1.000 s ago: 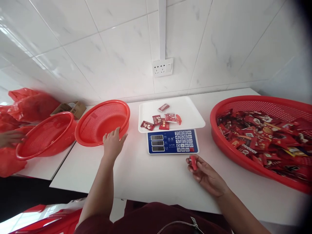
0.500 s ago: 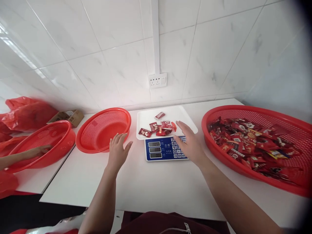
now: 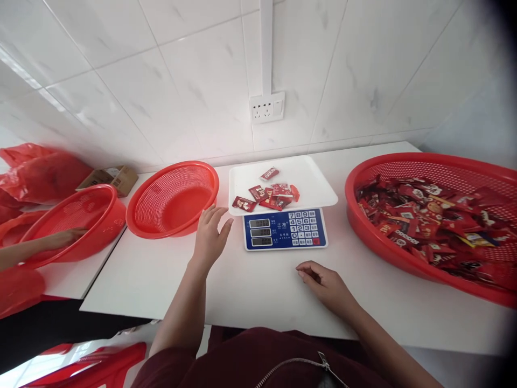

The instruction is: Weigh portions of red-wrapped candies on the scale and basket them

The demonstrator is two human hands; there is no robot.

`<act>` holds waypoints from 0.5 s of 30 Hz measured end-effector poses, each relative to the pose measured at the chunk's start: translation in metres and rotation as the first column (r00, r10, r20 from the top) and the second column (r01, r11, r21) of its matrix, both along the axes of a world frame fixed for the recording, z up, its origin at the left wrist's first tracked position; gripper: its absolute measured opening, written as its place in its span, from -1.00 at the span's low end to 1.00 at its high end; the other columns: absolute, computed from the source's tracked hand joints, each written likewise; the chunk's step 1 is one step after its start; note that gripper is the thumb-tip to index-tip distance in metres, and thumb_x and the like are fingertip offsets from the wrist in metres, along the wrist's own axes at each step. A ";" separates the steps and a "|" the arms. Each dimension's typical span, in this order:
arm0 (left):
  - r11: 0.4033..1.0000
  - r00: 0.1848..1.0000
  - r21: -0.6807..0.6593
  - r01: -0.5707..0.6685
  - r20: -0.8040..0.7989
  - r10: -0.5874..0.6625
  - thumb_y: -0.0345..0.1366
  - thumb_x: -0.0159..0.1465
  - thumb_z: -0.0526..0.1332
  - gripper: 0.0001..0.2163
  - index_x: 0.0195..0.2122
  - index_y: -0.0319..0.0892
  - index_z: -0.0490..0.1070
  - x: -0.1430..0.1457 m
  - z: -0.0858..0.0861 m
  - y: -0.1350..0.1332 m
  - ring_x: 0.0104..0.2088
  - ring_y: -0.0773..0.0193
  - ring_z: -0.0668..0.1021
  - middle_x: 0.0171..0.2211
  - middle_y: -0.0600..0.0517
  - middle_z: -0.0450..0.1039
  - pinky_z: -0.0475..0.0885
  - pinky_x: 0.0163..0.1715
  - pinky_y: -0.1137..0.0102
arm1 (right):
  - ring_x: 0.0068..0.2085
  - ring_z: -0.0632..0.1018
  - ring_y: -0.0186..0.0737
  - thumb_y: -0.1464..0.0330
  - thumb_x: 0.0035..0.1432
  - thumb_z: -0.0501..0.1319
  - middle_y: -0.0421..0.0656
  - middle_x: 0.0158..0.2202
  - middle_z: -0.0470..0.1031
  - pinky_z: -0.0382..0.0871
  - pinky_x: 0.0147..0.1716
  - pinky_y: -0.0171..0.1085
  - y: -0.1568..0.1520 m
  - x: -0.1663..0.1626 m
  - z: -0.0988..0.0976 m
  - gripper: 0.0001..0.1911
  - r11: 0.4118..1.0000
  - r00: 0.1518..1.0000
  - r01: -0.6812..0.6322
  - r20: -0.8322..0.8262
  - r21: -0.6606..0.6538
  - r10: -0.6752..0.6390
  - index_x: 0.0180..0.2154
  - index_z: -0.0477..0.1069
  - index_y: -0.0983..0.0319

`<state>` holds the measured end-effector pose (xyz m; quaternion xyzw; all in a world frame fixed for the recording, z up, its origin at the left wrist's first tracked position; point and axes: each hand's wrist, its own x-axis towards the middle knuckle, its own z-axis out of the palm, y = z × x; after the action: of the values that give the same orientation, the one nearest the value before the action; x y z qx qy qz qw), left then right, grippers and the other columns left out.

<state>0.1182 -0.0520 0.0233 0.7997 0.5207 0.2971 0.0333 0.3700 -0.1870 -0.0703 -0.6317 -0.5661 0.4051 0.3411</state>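
My left hand (image 3: pixel 210 237) hovers open, fingers stretched forward, between the rim of an empty red mesh basket (image 3: pixel 173 196) and a blue-panelled scale (image 3: pixel 285 229). The scale's white tray (image 3: pixel 319 188) carries several red-wrapped candies (image 3: pixel 269 196). My right hand (image 3: pixel 323 283) rests on the white table in front of the scale, fingers loosely bent, and I see nothing in it. A large red basket (image 3: pixel 404 253) at the right is heaped with wrapped candies (image 3: pixel 436 215).
On a lower table at the left, another person's hand (image 3: pixel 60 237) lies inside a second red basket (image 3: pixel 100 215). A cardboard box (image 3: pixel 117 178) and red plastic bags (image 3: pixel 40 172) sit behind it. A wall socket (image 3: pixel 266 108) is above the scale.
My right hand held a red candy, reached over the scale tray, and came back to the table without it. My left hand moved from the basket rim toward the scale.
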 end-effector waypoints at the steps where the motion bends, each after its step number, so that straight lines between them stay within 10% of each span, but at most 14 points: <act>1: 1.000 1.000 -0.002 0.009 0.003 -0.009 -0.18 0.29 0.03 -0.71 -0.02 -0.15 0.32 0.002 -0.001 0.000 0.14 0.11 0.29 0.00 -0.05 0.39 0.20 0.11 0.15 | -0.37 0.49 -0.19 0.18 0.13 0.07 -0.19 -0.40 0.51 0.35 -0.35 -0.24 0.001 0.000 -0.001 -0.77 1.000 1.000 0.002 0.019 -0.002 -0.002 -0.31 0.40 0.15; 15: 1.000 1.000 -0.027 0.007 0.006 -0.007 -0.20 0.28 0.05 -0.74 -0.05 -0.11 0.33 -0.005 -0.012 -0.001 0.12 0.10 0.31 -0.03 -0.03 0.42 0.22 0.09 0.11 | -0.34 0.53 -0.21 0.19 0.14 0.04 -0.21 -0.35 0.55 0.37 -0.32 -0.28 0.003 -0.002 -0.004 -0.75 1.000 0.990 0.011 0.141 -0.004 -0.011 -0.28 0.42 0.14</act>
<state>0.1136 -0.0533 0.0116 0.8002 0.5217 0.2922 0.0465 0.3679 -0.1844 -0.0743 -0.6628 -0.5843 0.3589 0.3008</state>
